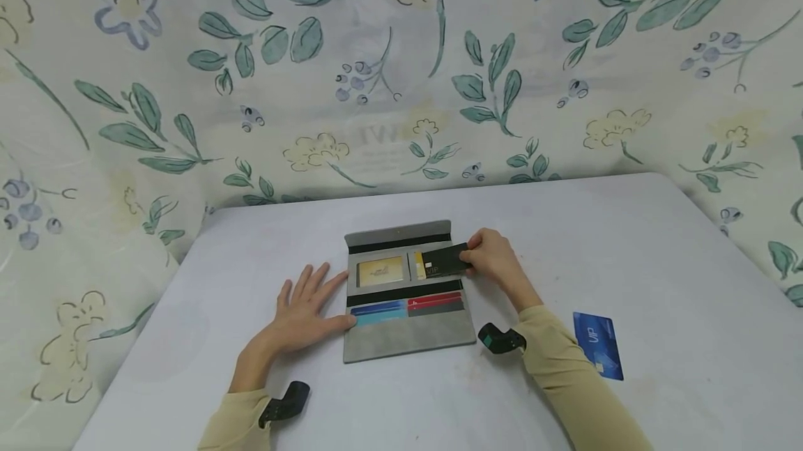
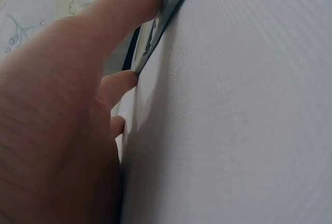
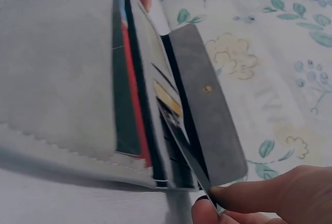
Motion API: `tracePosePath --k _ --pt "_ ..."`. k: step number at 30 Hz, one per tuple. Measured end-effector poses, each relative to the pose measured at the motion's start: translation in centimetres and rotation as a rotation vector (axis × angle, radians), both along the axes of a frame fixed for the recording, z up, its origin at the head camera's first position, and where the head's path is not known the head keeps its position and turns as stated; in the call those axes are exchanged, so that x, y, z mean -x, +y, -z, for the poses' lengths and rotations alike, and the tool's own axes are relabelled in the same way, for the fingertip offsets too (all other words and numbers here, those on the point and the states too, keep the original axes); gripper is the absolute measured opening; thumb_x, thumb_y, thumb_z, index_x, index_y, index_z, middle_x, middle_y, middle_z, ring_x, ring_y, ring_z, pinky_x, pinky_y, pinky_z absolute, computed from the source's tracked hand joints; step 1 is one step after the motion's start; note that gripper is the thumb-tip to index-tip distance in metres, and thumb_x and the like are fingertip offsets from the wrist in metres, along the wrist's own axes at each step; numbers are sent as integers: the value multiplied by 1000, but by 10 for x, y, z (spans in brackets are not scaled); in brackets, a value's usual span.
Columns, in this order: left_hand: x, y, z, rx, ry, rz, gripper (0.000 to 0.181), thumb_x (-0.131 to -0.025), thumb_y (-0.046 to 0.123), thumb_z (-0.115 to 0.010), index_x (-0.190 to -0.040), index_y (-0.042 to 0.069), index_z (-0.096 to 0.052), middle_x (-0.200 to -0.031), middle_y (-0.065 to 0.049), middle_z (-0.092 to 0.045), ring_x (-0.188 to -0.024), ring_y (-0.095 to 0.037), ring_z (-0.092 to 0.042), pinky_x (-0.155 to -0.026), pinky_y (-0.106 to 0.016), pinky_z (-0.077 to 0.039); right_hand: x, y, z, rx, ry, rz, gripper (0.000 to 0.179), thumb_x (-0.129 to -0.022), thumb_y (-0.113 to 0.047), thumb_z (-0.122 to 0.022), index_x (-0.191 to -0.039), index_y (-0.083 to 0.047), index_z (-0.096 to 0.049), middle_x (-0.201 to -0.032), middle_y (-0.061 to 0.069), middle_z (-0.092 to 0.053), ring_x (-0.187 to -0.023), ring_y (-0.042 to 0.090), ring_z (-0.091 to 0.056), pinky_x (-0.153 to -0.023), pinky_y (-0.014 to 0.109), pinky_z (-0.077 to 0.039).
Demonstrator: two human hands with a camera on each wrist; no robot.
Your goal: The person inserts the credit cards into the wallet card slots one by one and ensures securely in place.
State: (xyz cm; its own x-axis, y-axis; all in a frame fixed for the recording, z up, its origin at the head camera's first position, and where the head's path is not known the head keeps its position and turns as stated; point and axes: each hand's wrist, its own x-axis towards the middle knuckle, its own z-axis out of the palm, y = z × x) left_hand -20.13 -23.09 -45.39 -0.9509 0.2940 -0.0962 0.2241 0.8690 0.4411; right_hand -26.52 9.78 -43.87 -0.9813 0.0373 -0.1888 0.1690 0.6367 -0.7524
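Observation:
An unfolded grey wallet point(image 1: 408, 339) lies on the table with its snap flap at the far side. My right hand point(image 1: 495, 259) pinches the right end of a black VIP card point(image 1: 444, 261), whose left end is over the wallet's upper right section. In the right wrist view the black card point(image 3: 189, 156) stands tilted up between thumb and fingers, beside a yellow strip. My left hand point(image 1: 307, 315) is spread at the wallet's left edge, thumb touching the lower part and fingers straight. Blue and red cards point(image 1: 434, 300) sit in the lower pockets.
A blue VIP card point(image 1: 599, 345) lies on the white table point(image 1: 684, 339), partly behind the right sleeve. A gold card point(image 1: 380, 271) shows in the wallet's upper left window. Floral cloth point(image 1: 389, 123) hangs behind the table. Each wrist carries a black camera.

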Motion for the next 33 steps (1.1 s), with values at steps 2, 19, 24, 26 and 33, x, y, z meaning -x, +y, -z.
tracePosePath --k 2,19,24,26,33 --pt "0 -1 1 0 3 0 84 -85 55 -63 -153 13 -37 -163 -22 -14 -149 -46 2 -113 -68 9 0 1 -2 -18 5 -30 24 -90 -10 -67 -109 4 -59 -89 15 -71 -68 17 -65 -70 30 -47" --pt "1 -3 2 -5 2 9 84 -86 56 -63 -153 15 -36 -163 -21 -15 -150 -45 1 -114 -67 8 -1 -12 1 15 85 93 27 -91 -9 -64 -115 2 -66 -105 20 -71 -78 24 -69 -70 33 -53" --pt "1 -3 1 -4 -4 9 83 -86 56 -63 -154 16 -36 -164 -21 -14 -150 -44 2 -114 -67 9 -2 -19 6 61 163 178 25 -91 -9 -64 -113 2 -68 -100 19 -73 -65 19 -71 -65 28 -52" --pt "1 -3 1 -4 -6 8 83 -86 56 -63 -154 16 -36 -164 -20 -14 -150 -44 2 -114 -67 9 -2 -21 7 81 183 204 25 -91 -9 -64 -113 1 -68 -99 18 -74 -60 16 -70 -61 25 -51" --pt "1 -3 1 -4 -11 7 83 -86 56 -63 -154 16 -35 -164 -20 -14 -150 -44 2 -114 -67 9 -2 -23 7 76 120 187 26 -91 -9 -64 -114 2 -68 -93 17 -74 -56 11 -68 -58 20 -45"
